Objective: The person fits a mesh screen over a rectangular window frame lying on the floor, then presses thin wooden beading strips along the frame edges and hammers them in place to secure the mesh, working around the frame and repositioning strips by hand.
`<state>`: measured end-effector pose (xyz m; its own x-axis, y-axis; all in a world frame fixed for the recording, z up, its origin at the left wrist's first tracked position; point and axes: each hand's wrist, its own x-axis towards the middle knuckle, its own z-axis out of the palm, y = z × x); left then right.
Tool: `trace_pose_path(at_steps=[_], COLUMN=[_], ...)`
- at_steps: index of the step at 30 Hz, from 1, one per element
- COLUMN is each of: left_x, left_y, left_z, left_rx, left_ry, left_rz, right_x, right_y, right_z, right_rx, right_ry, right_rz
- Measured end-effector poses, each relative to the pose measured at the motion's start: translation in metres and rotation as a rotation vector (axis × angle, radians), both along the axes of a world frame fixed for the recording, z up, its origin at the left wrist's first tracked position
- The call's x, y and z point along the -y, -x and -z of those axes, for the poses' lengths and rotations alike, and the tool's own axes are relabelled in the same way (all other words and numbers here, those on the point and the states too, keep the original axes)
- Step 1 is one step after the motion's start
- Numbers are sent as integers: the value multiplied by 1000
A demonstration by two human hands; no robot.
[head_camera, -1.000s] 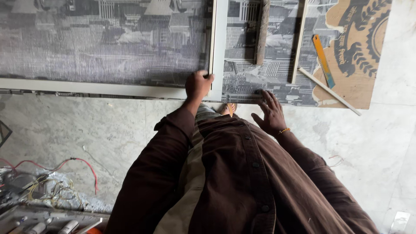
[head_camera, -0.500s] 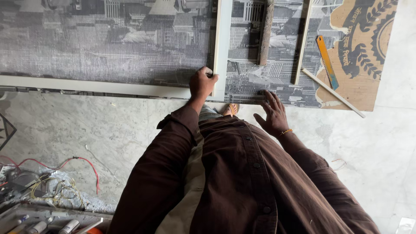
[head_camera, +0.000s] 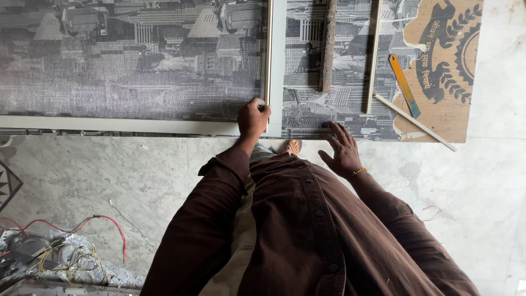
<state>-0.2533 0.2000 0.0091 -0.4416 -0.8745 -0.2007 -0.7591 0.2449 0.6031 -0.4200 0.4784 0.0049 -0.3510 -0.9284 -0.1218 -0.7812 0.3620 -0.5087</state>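
1. Left hand (head_camera: 253,118) has its fingers curled tight on the corner of the pale frame (head_camera: 275,71), where the upright strip meets the bottom rail on the printed board (head_camera: 137,60).
2. Right hand (head_camera: 342,151) lies flat, fingers spread, pressing the board just right of the strip.
3. Frame looks light, stiff and thin, probably springy along its length; best gripped at the corner joint.
4. Beyond the right fingers: wooden batten (head_camera: 328,46), thin white strip (head_camera: 374,55), orange-blue blade (head_camera: 404,85).
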Motion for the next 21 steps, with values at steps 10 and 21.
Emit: trace_pose_path(at_steps=[10, 21], left_x=[1, -2], left_y=[2, 4], left_z=[-2, 1], left_rx=[-8, 59], left_ry=[-5, -1], left_rz=[-20, -6], right_x=[1, 1], right_y=[-1, -3], right_z=[-2, -8], right_rx=[10, -6], right_ry=[22, 9], right_rz=[14, 4])
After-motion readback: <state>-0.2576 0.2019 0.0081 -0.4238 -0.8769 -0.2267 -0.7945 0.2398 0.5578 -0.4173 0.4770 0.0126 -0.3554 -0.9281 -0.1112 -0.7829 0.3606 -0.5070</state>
